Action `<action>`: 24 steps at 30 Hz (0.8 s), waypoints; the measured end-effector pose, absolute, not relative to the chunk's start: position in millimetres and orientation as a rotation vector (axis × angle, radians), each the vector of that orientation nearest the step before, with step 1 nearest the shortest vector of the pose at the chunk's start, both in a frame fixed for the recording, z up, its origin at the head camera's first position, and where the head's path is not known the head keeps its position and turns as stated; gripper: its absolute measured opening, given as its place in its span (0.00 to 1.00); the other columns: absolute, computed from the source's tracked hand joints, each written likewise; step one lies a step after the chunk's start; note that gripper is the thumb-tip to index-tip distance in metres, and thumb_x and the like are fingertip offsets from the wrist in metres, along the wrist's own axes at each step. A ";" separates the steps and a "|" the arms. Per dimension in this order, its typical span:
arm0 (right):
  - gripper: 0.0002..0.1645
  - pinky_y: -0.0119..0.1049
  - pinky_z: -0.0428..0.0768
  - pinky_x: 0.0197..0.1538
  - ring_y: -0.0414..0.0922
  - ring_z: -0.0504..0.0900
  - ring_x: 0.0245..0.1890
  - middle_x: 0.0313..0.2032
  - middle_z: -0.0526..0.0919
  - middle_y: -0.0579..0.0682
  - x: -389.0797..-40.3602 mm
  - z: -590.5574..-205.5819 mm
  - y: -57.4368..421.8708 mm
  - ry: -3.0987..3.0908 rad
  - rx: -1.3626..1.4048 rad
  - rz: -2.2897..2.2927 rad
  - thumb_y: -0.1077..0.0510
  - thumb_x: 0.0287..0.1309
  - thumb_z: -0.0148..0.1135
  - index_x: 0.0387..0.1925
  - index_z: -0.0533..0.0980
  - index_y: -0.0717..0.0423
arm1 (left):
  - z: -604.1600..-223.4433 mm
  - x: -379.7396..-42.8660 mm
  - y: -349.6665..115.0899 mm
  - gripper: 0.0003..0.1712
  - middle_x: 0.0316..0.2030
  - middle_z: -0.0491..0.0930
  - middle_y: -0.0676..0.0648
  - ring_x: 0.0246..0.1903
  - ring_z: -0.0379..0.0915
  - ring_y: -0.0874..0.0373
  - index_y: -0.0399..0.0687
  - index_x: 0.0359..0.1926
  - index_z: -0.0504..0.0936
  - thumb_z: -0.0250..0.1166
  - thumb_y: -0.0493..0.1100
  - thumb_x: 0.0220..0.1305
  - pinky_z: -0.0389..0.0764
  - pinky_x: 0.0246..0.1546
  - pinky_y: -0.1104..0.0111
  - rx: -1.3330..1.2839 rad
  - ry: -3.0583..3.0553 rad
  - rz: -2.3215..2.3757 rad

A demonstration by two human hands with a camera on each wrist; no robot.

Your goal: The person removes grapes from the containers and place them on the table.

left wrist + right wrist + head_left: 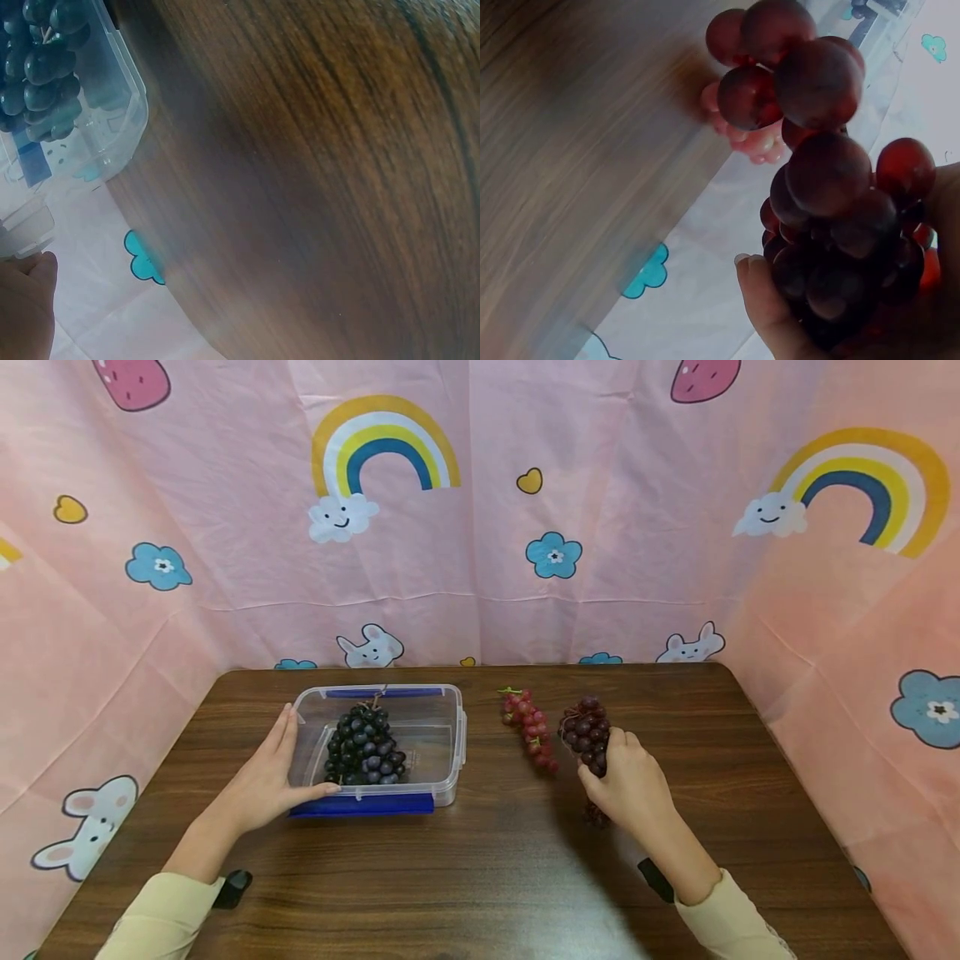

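Observation:
A clear plastic container (459, 752) with blue clips stands on the left half of the table, its lid off. Inside it lies a bunch of black grapes (363, 747). My left hand (258, 777) rests against the container's near left corner, its fingers straight along the left side and the thumb on the front rim. On the right, my right hand (633, 781) grips a bunch of dark red grapes (829, 180); part of that bunch is hidden by the hand. Between the container and this bunch, a smaller bunch of light red grapes (531, 731) lies on the table.
The brown wooden table (480, 877) ends at a pink patterned cloth (480, 568) that hangs behind it and on both sides. A blue clip (360, 806) juts out from the container's front.

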State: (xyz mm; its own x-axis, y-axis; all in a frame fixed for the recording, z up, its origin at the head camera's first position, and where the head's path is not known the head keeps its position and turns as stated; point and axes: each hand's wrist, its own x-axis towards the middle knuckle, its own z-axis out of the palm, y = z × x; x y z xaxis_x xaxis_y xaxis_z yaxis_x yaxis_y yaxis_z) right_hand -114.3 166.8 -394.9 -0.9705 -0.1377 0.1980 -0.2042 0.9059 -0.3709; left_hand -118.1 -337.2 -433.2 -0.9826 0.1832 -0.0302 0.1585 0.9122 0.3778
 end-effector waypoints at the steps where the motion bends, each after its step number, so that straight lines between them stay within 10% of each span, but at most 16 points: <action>1: 0.37 0.63 0.85 0.46 0.72 0.85 0.43 0.46 0.81 0.77 -115.5 -395.3 168.6 -2.897 0.264 0.594 0.56 0.60 0.74 0.56 0.70 0.85 | -433.2 -118.2 -337.3 0.80 0.83 0.18 0.39 0.80 0.35 0.25 0.38 0.82 0.23 0.71 0.72 0.61 0.57 0.70 0.29 0.271 3.009 0.584; 24: 0.37 0.63 0.85 0.44 0.72 0.85 0.40 0.45 0.79 0.78 -148.4 -408.5 202.1 -2.944 0.232 0.550 0.55 0.64 0.71 0.55 0.69 0.86 | -433.5 -118.1 -337.5 0.80 0.83 0.18 0.38 0.80 0.34 0.26 0.37 0.82 0.23 0.71 0.72 0.61 0.56 0.70 0.29 0.264 3.006 0.577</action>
State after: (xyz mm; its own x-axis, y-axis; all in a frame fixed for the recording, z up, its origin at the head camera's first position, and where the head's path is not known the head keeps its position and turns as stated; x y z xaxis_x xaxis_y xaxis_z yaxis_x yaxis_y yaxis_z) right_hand -148.4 202.1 -408.5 -0.9786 -0.1258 0.1627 -0.1760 0.9215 -0.3463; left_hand -118.1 -337.5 -433.5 -0.9829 0.1808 -0.0352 0.1550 0.9149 0.3728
